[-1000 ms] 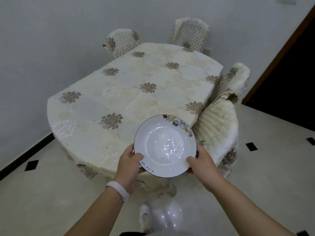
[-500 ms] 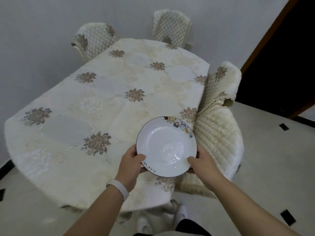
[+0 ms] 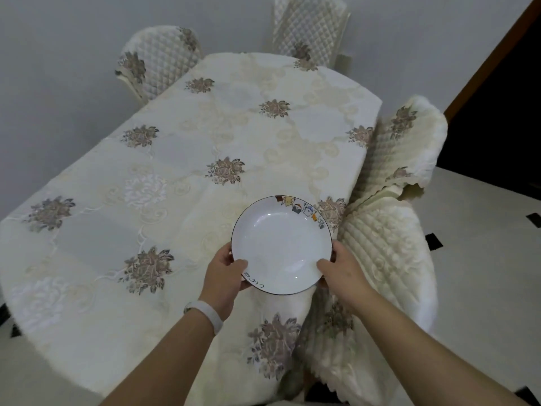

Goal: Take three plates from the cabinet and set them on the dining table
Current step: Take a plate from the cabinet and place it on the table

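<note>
Holding a round white ceramic plate (image 3: 281, 244) with a thin dark rim, small coloured figures printed along its upper right edge and dark lettering at its lower left, just below and right of the frame's centre, over the near right corner of the counter (image 3: 181, 177), a long oval dining surface draped in a cream tablecloth embroidered with brown-grey flower clusters. Gripping the plate's lower left edge with the left hand (image 3: 224, 275), thumb pressing on the rim from above, remaining fingers tucked underneath and out of sight. Gripping the lower right edge with the right hand (image 3: 344, 272) the same way, thumb on top, other fingers hidden beneath. Wearing a white band (image 3: 206, 313) on the left wrist. Cannot tell whether the plate is touching the cloth or hanging just above it. Standing close against the counter: cream quilted chairs, one (image 3: 389, 259) at the right of the frame just beside the plate, another (image 3: 409, 145) behind it, two more (image 3: 158, 60) at the upper left and top centre (image 3: 310, 24) against a grey wall.
</note>
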### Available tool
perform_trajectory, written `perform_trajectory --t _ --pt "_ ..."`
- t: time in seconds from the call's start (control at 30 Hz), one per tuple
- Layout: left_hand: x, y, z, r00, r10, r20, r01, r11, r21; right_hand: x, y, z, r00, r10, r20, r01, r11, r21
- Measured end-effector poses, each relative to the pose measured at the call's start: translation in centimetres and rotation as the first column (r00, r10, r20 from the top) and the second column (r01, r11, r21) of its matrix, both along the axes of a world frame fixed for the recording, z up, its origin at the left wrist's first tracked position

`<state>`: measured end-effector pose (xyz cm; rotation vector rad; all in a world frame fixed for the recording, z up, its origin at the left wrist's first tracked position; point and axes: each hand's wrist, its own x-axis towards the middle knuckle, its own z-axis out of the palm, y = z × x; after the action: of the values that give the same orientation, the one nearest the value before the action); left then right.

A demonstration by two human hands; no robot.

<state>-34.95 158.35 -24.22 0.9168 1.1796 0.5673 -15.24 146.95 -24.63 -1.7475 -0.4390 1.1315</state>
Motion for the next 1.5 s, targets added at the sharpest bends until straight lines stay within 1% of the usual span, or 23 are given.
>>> perform_trajectory --t 0.2,0.4,0.5,0.67,0.9,0.97,1.1,1.2,1.3,1.4,1.5 --pt "4.4 2.9 -1.7 0.994 0.083 -0.069 -0.083 0.997 0.002 4.8 3.5 -3.1 0.995 0.096 0.033 -0.094 0.994 -0.057" --pt "7.0 6.4 -4.2 0.985 0.087 -0.149 -0.092 0.995 -0.024 7.6 6.6 -5.2 0.965 0.213 0.151 -0.199 0.975 -0.1" --pt "7.7 7.6 -5.6 0.98 0.08 -0.181 -0.088 0.995 -0.041 8.2 7.7 -6.1 0.957 0.239 0.167 -0.22 0.967 -0.125" --pt "8.1 8.8 -7.3 0.979 0.037 -0.202 -0.047 0.998 -0.045 8.7 8.3 -7.3 0.956 0.244 0.161 -0.218 0.962 -0.161" --pt "7.5 9.5 -8.8 0.956 -0.022 -0.294 0.022 1.0 -0.003 8.5 8.5 -8.2 0.976 0.188 0.109 -0.169 0.972 -0.161" --pt "7.4 9.6 -9.1 0.957 -0.025 -0.289 0.023 1.0 -0.012 8.3 8.5 -8.4 0.983 0.163 0.089 -0.147 0.976 -0.16" --pt "7.2 9.6 -9.3 0.968 -0.023 -0.25 0.012 0.999 -0.045 8.1 8.6 -8.4 0.983 0.155 0.099 -0.138 0.977 -0.166" --pt "6.9 9.5 -9.1 0.968 -0.07 -0.243 0.054 0.996 -0.07 8.0 8.4 -8.1 0.978 0.169 0.118 -0.147 0.973 -0.175" --pt "6.2 9.1 -7.9 0.965 -0.117 -0.234 0.099 0.991 -0.09 8.0 7.8 -7.1 0.971 0.161 0.174 -0.13 0.975 -0.179" --pt "4.5 8.8 -6.4 0.948 -0.143 -0.282 0.144 0.989 -0.018 7.9 7.1 -5.5 0.967 0.125 0.223 -0.084 0.979 -0.188" --pt "2.6 8.5 -4.6 0.9 -0.179 -0.397 0.254 0.956 0.145 7.9 6.2 -3.3 0.95 0.12 0.287 -0.07 0.981 -0.179"
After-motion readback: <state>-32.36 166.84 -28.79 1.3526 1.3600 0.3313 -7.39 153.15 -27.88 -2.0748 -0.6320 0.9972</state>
